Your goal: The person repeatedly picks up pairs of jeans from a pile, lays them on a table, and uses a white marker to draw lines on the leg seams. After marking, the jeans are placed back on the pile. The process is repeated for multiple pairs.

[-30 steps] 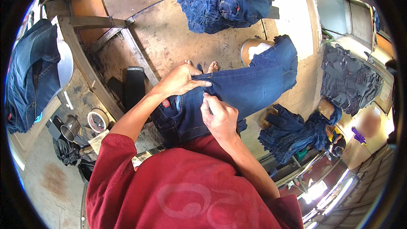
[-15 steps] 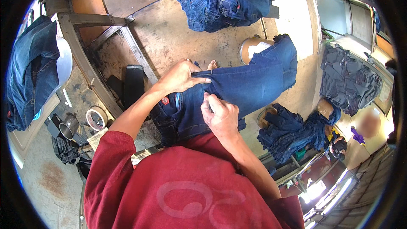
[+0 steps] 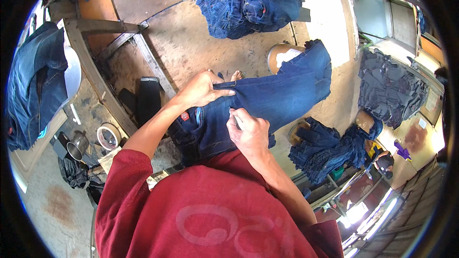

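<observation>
Dark blue jeans (image 3: 282, 100) stretch across in front of me, from my waist toward the right. My left hand (image 3: 204, 90) grips their far edge, thumb on top and fingers underneath, pulling up a fold. Just below and to the right, my right hand (image 3: 248, 131) is closed in a fist against the denim. A small thing shows between its fingers, too hidden to name. Near my left wrist, a red tag (image 3: 185, 115) lies on the waist end of the jeans.
A heap of blue jeans (image 3: 248, 5) sits at the far side. More jeans (image 3: 325, 148) are piled at right, beside a stack of dark grey garments (image 3: 392, 88). Another pair (image 3: 36, 86) drapes at the left edge. A tape roll (image 3: 108, 136) and metal cup (image 3: 77, 148) stand at left.
My right fist has turned slightly, staying at the same spot on the denim. My left hand keeps its grip. The whole view has shifted a little.
</observation>
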`<state>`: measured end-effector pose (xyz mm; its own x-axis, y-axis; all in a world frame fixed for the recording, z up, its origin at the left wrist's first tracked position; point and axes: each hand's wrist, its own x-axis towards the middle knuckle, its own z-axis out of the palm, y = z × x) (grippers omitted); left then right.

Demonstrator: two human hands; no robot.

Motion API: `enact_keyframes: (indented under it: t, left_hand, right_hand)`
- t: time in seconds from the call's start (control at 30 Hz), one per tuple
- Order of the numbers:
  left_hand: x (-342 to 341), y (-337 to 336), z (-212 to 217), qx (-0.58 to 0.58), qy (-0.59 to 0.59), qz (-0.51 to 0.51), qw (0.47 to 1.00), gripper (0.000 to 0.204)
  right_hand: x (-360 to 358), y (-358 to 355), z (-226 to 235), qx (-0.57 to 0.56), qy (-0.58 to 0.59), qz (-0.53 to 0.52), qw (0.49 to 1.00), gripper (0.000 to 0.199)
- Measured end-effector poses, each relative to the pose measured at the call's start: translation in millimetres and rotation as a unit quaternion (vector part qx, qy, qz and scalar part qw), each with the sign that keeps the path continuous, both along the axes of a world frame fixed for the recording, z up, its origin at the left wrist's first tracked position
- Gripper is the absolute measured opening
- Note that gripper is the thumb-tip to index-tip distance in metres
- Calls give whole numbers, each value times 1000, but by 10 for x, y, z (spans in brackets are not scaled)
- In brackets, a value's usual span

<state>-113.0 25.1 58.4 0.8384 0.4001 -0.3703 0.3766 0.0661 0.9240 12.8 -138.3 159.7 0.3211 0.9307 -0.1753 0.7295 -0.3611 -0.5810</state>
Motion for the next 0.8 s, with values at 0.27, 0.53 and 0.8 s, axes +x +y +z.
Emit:
enact_keyframes:
  t: [0.27, 0.53, 0.8]
  left_hand:
    - [-8, 14, 28, 12, 8, -12, 1000, 39]
    - [-4, 25, 36, 6, 16, -9, 1000, 33]
    - [1, -6, 14, 20, 2, 6, 1000, 28]
  right_hand:
    - [-17, 11, -21, -26, -34, 25, 999, 8]
    - [-14, 15, -52, 7, -18, -5, 1000, 9]
    - [1, 19, -1, -1, 12, -39, 999, 6]
